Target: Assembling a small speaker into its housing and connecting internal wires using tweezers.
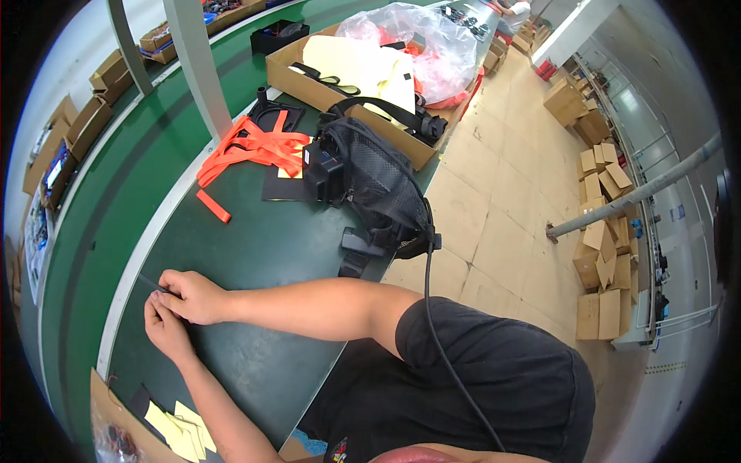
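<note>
We pinch a thin dark strip point(150, 284) between the fingers of our left hand point(167, 330) and right hand point(194, 297), over the left of the surface point(255, 247). Farther off lie orange straps point(258, 143) and a black backpack point(374, 174).

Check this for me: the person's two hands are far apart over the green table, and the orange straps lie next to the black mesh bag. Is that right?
Not quite: they aren't far apart. The head view shows the left hand and right hand touching over the green table. The orange straps do lie next to the black mesh bag.
</note>
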Motion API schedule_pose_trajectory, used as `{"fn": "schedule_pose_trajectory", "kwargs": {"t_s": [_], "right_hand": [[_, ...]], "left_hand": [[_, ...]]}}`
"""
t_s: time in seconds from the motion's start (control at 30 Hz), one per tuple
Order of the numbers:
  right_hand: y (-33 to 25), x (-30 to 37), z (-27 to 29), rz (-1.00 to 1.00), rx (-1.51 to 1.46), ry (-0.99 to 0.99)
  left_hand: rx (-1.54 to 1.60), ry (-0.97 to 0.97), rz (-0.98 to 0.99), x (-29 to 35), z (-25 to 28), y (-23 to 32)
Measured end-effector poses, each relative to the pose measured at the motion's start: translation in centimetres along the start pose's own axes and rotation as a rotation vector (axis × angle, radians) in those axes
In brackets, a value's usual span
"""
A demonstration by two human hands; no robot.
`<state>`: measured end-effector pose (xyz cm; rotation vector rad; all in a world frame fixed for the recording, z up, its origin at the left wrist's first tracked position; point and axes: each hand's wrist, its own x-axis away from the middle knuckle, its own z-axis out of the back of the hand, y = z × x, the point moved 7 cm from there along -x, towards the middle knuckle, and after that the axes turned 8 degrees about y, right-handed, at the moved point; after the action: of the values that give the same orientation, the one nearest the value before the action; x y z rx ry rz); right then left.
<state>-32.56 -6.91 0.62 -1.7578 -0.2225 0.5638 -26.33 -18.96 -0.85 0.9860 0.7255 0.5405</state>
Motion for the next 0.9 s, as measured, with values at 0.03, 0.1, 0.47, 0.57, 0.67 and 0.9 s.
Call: {"fn": "schedule_pose_trajectory", "kwargs": {"t_s": [0.03,0.1,0.47,0.57,0.67,0.9], "right_hand": [[0.0,-0.1,0.0,0.0,0.025,-0.005],[-0.3,-0.3,-0.1,0.021,0.021,-0.002],[0.0,-0.3,-0.1,0.027,0.025,0.0],[-0.1,0.0,0.1,0.011,-0.007,0.014],[-0.1,-0.2,-0.2,-0.014,0.062,-0.03],[0.1,-0.2,0.3,0.023,0.026,0.015]], "left_hand": [[0.015,0.003,-0.012,0.0,-0.1,-0.2],[0.031,0.009,-0.025,-0.2,0.0,-0.4],[-0.027,0.015,-0.06,-0.3,0.0,-0.9],[0.032,-0.006,-0.027,-0.4,0.0,-1.2],[0.019,-0.005,-0.019,-0.5,0.1,-1.6],[0.02,-0.012,-0.039,-0.4,-0.4,-0.5]]}}
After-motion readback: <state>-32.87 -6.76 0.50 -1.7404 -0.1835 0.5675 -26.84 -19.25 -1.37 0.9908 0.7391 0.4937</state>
